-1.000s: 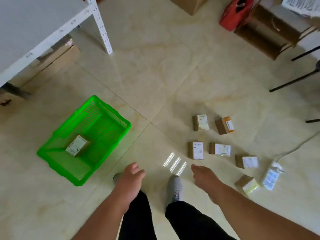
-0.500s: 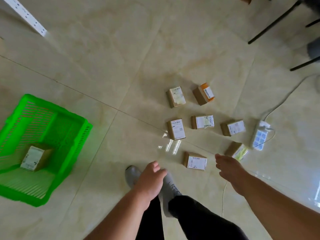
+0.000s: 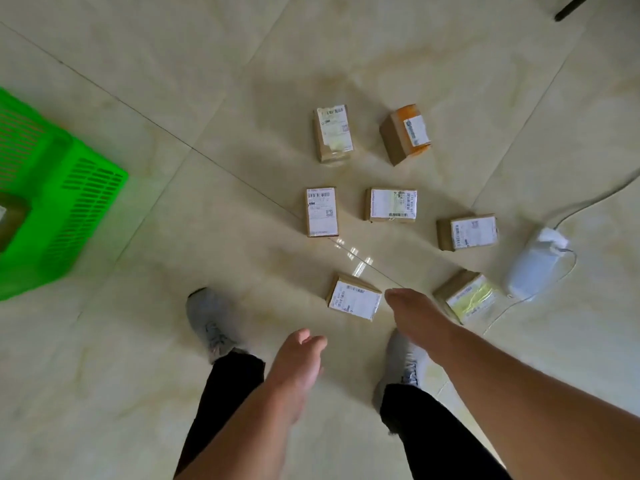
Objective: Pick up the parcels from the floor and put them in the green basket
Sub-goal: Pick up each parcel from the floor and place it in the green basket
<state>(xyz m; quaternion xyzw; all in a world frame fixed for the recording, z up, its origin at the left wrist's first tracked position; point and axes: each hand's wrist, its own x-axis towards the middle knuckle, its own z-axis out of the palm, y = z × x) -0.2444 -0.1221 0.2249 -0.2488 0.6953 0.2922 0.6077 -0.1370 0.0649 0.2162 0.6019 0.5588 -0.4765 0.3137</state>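
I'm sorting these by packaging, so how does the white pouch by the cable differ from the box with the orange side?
The white pouch is soft and rounded; the orange-sided box is a rigid, square-edged carton. The pouch is pale all over, the box brown with an orange face. The pouch touches a thin cable; the box stands clear. Both lie on the floor.

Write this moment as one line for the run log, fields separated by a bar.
phase: reaching | right hand: open, beside nearest parcel | left hand: open, holds nothing | green basket: at left
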